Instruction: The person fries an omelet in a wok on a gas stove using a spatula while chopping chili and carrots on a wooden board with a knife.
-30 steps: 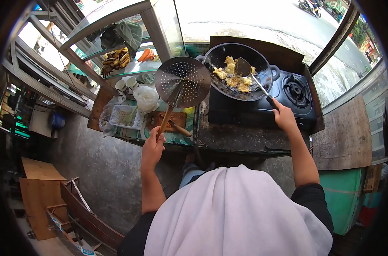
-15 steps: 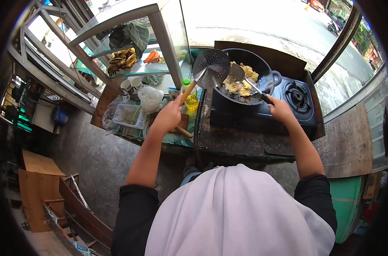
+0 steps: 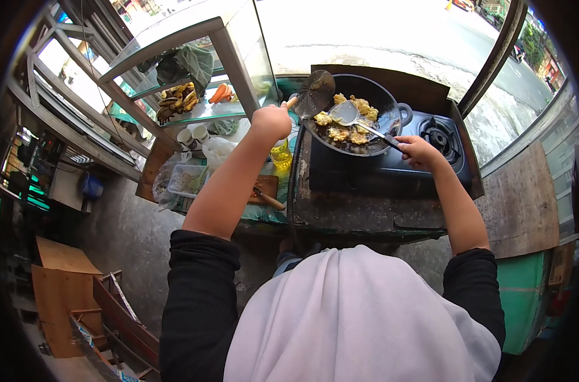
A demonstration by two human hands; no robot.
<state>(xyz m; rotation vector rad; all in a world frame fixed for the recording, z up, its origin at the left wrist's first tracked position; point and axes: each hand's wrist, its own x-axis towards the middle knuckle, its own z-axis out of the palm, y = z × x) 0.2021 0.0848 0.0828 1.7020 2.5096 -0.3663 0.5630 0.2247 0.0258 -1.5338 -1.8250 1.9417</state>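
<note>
My left hand (image 3: 272,121) is closed round the wooden handle of a perforated skimmer (image 3: 314,94), whose round head is tilted over the wok's left rim. With my right hand (image 3: 418,153) I grip the dark handle of a metal spatula (image 3: 345,113). The spatula's blade lies among golden fried pieces (image 3: 364,108) inside the dark wok (image 3: 391,102). The wok sits on the left side of a black gas stove (image 3: 340,175). Part of the skimmer's handle is hidden by my left hand.
The right burner (image 3: 441,140) is uncovered. Left of the stove stand an oil bottle (image 3: 281,156), a plastic tub (image 3: 186,181), a cutting board (image 3: 264,187) with a wooden-handled knife (image 3: 270,198), and cups (image 3: 200,132). A glass case (image 3: 222,48) holds bananas (image 3: 178,102) and carrots (image 3: 221,93).
My left hand has moved up and forward, and the skimmer's head has tilted. My right hand and the spatula have shifted slightly, and the fried pieces lie more spread out.
</note>
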